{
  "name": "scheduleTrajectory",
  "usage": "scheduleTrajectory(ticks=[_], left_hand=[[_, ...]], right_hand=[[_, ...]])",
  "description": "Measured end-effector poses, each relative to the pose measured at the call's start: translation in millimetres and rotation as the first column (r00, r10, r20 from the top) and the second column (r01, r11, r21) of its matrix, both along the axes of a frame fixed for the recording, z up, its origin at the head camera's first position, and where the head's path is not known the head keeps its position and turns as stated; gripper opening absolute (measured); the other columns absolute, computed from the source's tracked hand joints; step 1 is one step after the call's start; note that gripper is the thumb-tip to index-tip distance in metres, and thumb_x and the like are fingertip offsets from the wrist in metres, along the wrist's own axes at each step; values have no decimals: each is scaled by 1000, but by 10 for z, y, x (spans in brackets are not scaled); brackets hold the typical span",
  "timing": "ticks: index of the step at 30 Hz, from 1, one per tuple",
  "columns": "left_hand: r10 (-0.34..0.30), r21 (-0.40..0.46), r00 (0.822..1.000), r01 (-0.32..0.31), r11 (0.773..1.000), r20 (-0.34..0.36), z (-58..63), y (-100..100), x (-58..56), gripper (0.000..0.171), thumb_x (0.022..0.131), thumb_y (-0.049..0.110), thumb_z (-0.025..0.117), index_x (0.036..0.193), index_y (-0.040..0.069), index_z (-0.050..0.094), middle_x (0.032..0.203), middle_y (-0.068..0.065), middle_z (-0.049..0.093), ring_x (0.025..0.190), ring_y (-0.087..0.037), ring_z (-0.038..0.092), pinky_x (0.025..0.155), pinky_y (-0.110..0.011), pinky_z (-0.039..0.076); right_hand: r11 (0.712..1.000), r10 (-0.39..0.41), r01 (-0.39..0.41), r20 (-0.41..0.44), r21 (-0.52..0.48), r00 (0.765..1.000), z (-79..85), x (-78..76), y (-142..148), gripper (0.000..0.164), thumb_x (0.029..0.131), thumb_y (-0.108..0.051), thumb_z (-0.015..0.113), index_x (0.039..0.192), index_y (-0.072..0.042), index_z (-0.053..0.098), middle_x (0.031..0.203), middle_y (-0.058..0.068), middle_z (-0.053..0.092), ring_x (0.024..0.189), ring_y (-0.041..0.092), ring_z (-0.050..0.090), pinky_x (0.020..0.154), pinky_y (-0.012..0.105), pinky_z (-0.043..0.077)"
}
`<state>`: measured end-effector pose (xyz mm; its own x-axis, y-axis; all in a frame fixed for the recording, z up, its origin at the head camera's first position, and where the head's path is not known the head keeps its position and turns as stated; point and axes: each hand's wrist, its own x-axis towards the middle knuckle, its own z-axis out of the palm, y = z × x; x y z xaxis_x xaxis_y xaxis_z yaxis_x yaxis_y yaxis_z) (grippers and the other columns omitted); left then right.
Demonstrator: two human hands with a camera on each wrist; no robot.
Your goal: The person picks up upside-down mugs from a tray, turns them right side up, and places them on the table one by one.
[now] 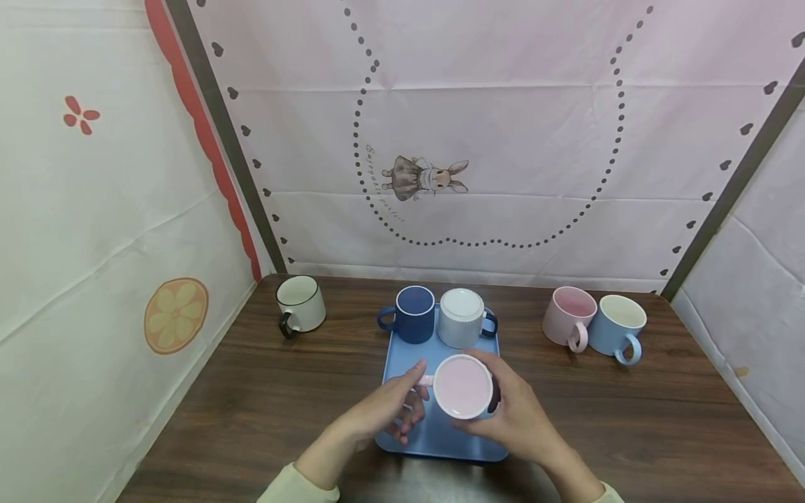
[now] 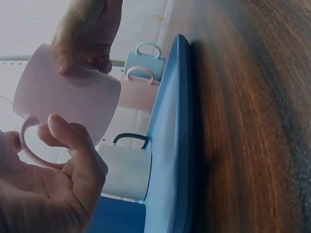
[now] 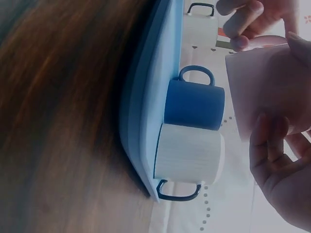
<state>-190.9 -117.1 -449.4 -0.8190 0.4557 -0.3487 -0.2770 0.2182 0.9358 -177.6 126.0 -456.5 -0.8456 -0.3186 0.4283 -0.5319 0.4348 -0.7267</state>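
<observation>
A pink mug [image 1: 463,386] is held upside down above the near part of a blue tray [image 1: 434,440], its base facing up. My right hand [image 1: 512,412] grips the mug's body from the right, with fingers and thumb on opposite sides. On the left, my left hand [image 1: 383,409] has its thumb and fingers about the mug's handle [image 2: 28,145]. A dark blue mug [image 3: 194,104] and a white mug [image 3: 189,153] with a black handle stand upside down, side by side, at the tray's far end.
A white mug [image 1: 300,307] with a black rim stands upright at the far left of the wooden table [image 1: 264,419]. At the back right, another pink mug [image 1: 566,318] and a light blue mug [image 1: 616,325] stand upright together. Cloth walls [image 1: 503,140] enclose the back and sides.
</observation>
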Motion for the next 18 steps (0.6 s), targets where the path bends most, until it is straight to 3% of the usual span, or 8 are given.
scheduleTrajectory(ticks=[4,9,14,16,18], left_hand=[[9,11,1000,-9,1000,12,18,2,-13,68,102,71,35,107,5,55,68,2,52,54,-10,45,47,-23,47],[25,38,999,-27,999,38,67,-1,-18,48,105,52,37,108,8,55,68,3,47,55,-9,42,49,-22,43],[-2,126,996,-9,992,87,79,-1,-23,44,102,34,35,133,9,53,65,5,40,52,-7,32,48,-20,33],[-22,163,995,5,987,102,65,1,-32,40,101,31,34,130,10,53,63,6,37,50,-7,28,47,-19,29],[-30,196,993,7,981,118,51,0,-39,30,101,28,33,115,11,54,62,7,35,49,-5,26,46,-18,28]], right_hand=[[999,7,-4,-84,32,996,-9,-7,-7,98,62,-26,102,146,-25,52,137,-8,64,117,13,65,96,35,58],[997,12,0,-164,73,986,-17,-30,-4,99,62,-28,101,147,-23,51,143,-2,63,123,16,64,100,38,56],[995,13,9,-226,98,974,-31,-50,-5,100,60,-24,102,147,-21,52,144,-3,62,126,17,63,104,37,54],[994,14,14,-254,111,967,-36,-52,-13,100,58,-23,102,146,-19,53,144,-2,62,126,18,63,105,37,53],[992,13,24,-280,127,960,-38,-49,-23,101,57,-23,102,146,-18,53,144,-1,62,126,19,62,105,36,52]])
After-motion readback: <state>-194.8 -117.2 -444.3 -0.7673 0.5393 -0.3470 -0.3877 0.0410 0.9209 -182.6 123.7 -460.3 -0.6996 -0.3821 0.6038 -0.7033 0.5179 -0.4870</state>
